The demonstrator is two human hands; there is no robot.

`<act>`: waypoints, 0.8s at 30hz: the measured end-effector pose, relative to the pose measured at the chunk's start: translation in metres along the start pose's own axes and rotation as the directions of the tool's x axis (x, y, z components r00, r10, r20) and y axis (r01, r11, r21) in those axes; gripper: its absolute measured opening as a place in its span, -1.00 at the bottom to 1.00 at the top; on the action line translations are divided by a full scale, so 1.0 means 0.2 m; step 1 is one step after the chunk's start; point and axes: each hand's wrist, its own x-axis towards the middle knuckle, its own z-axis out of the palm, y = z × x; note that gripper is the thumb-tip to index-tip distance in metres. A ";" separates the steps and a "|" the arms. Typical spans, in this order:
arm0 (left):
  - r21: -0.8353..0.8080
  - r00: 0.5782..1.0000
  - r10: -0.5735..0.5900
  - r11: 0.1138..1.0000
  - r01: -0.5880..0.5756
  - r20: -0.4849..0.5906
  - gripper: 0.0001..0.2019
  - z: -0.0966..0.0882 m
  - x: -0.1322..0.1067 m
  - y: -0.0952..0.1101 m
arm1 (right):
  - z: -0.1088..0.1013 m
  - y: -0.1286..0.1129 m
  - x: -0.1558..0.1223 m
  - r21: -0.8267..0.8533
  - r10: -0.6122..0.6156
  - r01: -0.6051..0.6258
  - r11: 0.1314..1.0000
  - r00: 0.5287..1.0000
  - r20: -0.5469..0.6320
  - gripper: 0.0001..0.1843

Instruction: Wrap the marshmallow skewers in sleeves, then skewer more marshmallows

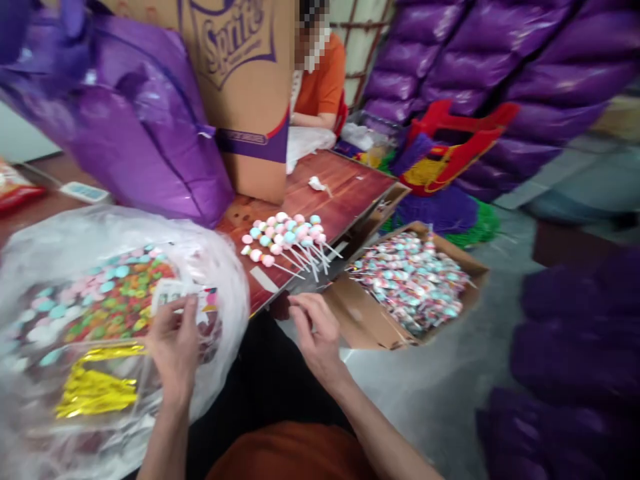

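My left hand [173,340] is closed in a pinch above the candy tray, on what looks like a small printed plastic wrapper [207,300]. Under it, inside a large clear plastic bag [215,253], lie pastel marshmallow candies [95,283], green and orange gummy rings [117,297] and a bundle of gold twist ties [97,387]. My right hand [317,337] hovers by the table edge, thumb and fingers pressed together; whatever they hold is too small to make out. Beyond it, a pile of marshmallow skewers [285,237] on white sticks rests on the table.
An open cardboard box [360,310] of wrapped candy sticks [415,280] stands right of the wooden table [350,187]. A tall Sprite carton [250,113] and a purple bag [145,127] rise behind. Across the table sits a person in orange [325,80]. Purple sacks [545,80] line the right.
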 end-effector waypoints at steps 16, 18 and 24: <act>-0.604 0.811 -0.405 0.541 0.585 0.423 -0.59 -0.07 -0.20 0.03 | 0.48 -0.36 0.10 0.373 0.308 -0.487 0.790 0.841 0.446 -0.72; -0.706 0.800 -0.430 0.400 0.584 0.418 -0.64 -0.05 -0.18 0.04 | 0.47 -0.36 0.09 0.364 0.287 -0.473 0.803 0.841 0.459 -0.71; -0.803 0.849 -0.459 0.383 0.456 0.263 -0.67 0.00 -0.17 0.09 | 0.47 -0.31 0.06 0.340 0.263 -0.411 0.846 0.876 0.404 -0.49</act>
